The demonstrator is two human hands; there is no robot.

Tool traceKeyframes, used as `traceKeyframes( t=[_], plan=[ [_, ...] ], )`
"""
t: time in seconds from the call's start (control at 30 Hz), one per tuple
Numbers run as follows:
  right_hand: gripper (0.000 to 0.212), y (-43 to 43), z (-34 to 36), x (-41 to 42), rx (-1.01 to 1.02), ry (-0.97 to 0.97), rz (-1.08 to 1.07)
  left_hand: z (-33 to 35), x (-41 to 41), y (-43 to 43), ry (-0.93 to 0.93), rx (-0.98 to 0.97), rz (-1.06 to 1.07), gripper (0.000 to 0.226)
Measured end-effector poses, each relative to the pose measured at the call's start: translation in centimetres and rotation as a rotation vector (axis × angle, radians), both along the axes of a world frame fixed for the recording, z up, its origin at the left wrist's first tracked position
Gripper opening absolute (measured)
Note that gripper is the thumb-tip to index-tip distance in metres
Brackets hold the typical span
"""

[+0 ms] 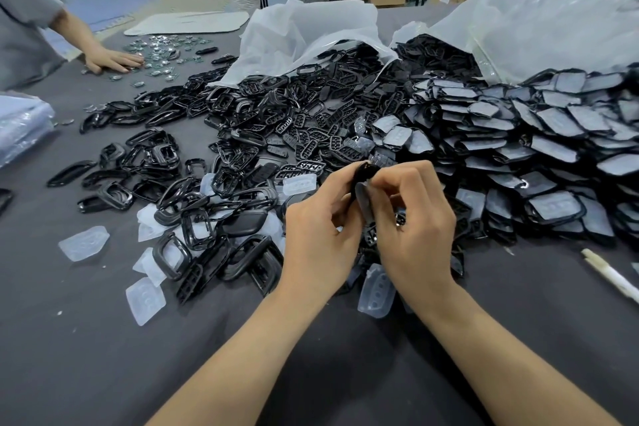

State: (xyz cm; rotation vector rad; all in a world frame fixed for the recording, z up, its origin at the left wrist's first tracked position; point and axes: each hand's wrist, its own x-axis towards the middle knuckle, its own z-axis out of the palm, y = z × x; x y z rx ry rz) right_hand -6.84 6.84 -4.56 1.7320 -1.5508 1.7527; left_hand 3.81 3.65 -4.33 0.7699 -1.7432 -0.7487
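Over grey tablecloth (pixel 103 356), left hand (pixel 318 239) and right hand (pixel 415 228) both pinch 1 black plastic part (pixel 363 172).

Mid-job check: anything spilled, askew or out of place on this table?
Black frames spill from an open plastic bag across the table, with clear pads strewn among them. A white pen lies alone at the right edge. Left hand and right hand pinch one black part; no damage shows.

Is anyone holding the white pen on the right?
No, the white pen lies on the grey table, apart from the right hand.
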Motion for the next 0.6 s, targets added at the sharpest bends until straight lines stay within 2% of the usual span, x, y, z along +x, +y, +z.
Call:
traceKeyframes(
  t=[0.27, 0.47, 0.6],
  plan=[
    [0.005, 0.08, 0.17, -0.08, -0.018, 0.013, -0.028, 0.2, -0.11, 0.3, 0.023, 0.076, -0.019, 0.043],
    [0.008, 0.23, 0.42, -0.39, -0.104, 0.074, -0.035, 0.33, -0.39, 0.03, 0.192, 0.384, -0.114, 0.038],
    [0.008, 0.21, 0.39, -0.17, -0.089, 0.083, -0.011, 0.61, -0.1, -0.23, 0.246, 0.409, -0.162, 0.029]
  ],
)
